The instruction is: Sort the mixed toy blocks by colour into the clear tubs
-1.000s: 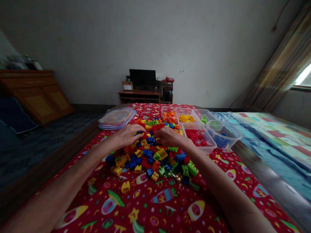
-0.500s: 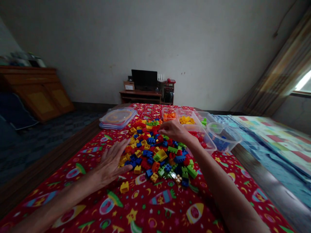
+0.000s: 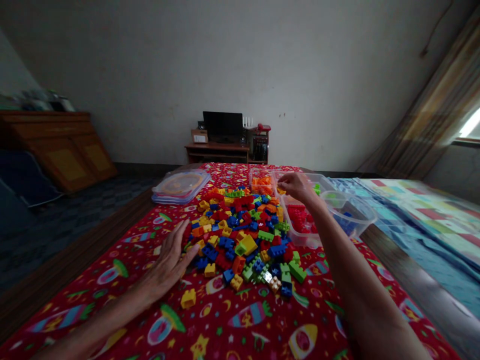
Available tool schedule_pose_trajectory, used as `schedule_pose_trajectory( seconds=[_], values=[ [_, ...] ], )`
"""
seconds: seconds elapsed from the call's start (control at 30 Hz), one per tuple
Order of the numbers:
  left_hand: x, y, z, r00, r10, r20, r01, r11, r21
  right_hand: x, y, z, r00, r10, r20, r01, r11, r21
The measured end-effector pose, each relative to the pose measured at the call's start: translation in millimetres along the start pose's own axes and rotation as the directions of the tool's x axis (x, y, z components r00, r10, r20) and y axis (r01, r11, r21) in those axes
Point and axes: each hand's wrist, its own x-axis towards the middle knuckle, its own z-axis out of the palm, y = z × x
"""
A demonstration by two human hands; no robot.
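Across the red cloth printed with rockets and stars (image 3: 221, 320), long reaches are best made with the right forearm held high, so it passes over the loose heap of multicoloured plastic building bricks (image 3: 240, 240) without dragging any. That heap lies mid-cloth, just beside the clear rectangular plastic container of red bricks (image 3: 305, 241). Behind this, at the clear plastic container of yellow bricks (image 3: 276, 175), a piece is best released low, inside the walls, so it won't bounce out.

The right hand (image 3: 296, 186) is over that yellow compartment with its fingers curled; the fingertips are small and dim, so I cannot tell whether they pinch anything. The left hand (image 3: 168, 262), fingers stretched out and thumb apart, rests at the heap's left edge; it would serve well as a fence there.

The bricks look glossy and studded, tumbled at all angles. Largest is a broad yellow block (image 3: 248, 245); then a long lime-green brick (image 3: 297, 270) at the near right, and a small yellow brick (image 3: 188, 298) alone nearer the wearer.
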Motion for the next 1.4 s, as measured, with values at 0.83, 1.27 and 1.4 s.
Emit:
schedule_pose_trajectory(
  seconds=[0.83, 1.27, 1.4],
  values=[
    [156.7, 92.9, 37.4, 0.972, 0.206, 0.114, -0.212, 0.976, 0.048, -22.6, -34.8, 36.8, 0.97, -0.197, 0.145, 0.213, 0.972, -0.102],
    [149.9, 100.1, 23.6, 0.985, 0.162, -0.063, -0.174, 0.931, -0.321, -25.3, -36.9, 39.5, 0.939, -0.312, 0.148, 0.3, 0.949, 0.1],
    [146.5, 102.5, 20.5, 0.993, 0.098, -0.066, -0.114, 0.935, -0.335, -26.4, -38.6, 34.8, 0.946, -0.295, 0.136, 0.275, 0.951, 0.144]
  ],
)
